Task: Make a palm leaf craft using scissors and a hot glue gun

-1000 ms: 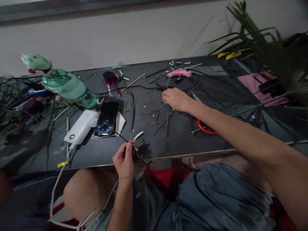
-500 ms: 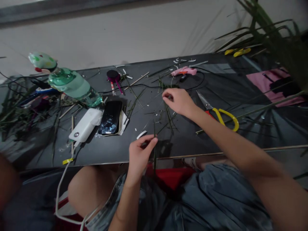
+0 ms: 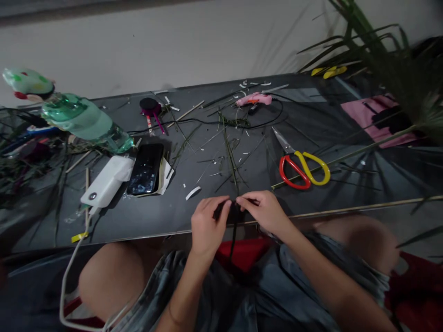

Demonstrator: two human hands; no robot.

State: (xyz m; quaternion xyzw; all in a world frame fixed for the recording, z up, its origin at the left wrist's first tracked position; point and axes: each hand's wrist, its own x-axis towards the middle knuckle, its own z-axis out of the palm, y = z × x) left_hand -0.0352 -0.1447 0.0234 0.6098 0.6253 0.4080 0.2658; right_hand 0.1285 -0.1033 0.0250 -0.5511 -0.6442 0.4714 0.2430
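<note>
A narrow dark green leaf strip (image 3: 234, 233) hangs upright over the table's front edge, between my two hands. My left hand (image 3: 209, 225) is closed in a pinch on it from the left. From the right, my right hand (image 3: 265, 211) pinches close beside the strip's upper part, thumb and finger together; what lies between those fingertips is too small to make out. Just beyond the hands, several thin green leaf pieces (image 3: 229, 154) lie on the dark table (image 3: 166, 214). Scissors (image 3: 300, 167) with one red and one yellow handle rest right of them, blades pointing away.
Left of my hands lie a black phone (image 3: 147, 168) and a white power bank (image 3: 107, 182) with a cable. A green plastic bottle (image 3: 86, 121) stands behind them. A pink glue gun (image 3: 255, 99) lies at the back. Long palm leaves (image 3: 377, 55) hang over the right side.
My right hand has come down from the leaf pieces to the strip by my left hand. My left hand has shifted slightly. The view has turned a little right, and the scissors show fully.
</note>
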